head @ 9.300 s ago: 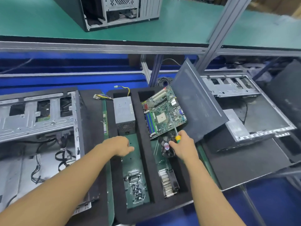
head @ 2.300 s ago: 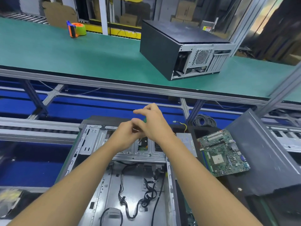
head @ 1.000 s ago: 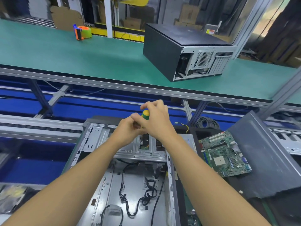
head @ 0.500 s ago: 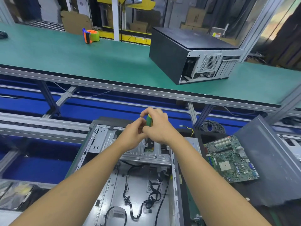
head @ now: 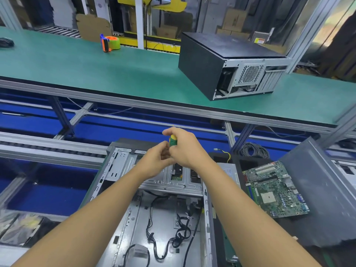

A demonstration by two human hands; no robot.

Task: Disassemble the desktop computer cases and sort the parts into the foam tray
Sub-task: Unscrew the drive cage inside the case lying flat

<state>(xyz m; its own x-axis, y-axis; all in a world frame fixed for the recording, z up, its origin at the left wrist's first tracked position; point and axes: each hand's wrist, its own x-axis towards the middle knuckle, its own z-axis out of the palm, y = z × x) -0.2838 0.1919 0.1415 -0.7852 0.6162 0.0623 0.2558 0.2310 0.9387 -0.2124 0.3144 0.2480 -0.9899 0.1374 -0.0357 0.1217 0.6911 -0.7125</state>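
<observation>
Right hand (head: 185,147) is wrapped round the screwdriver (head: 172,142) handle, with the green/yellow cap poking out at the thumb side. The tool is roughly vertical, which reads as driving a screw in the drive cage (head: 173,182) directly below the hands.

Left hand (head: 158,160) is butted against the right, fingers curled in just under the handle. It's probably steadying the shaft, but I can't tell if it pinches the shaft, a screw or nothing.

The open case (head: 134,209) lies flat under both forearms, so the cage faces up for the driver. Loose cables (head: 173,237) sit nearer the body.

The foam tray (head: 250,163) is just right of the right hand, within reach for drop-offs. The power supply (head: 229,170) and motherboard (head: 273,189) are already there.
</observation>
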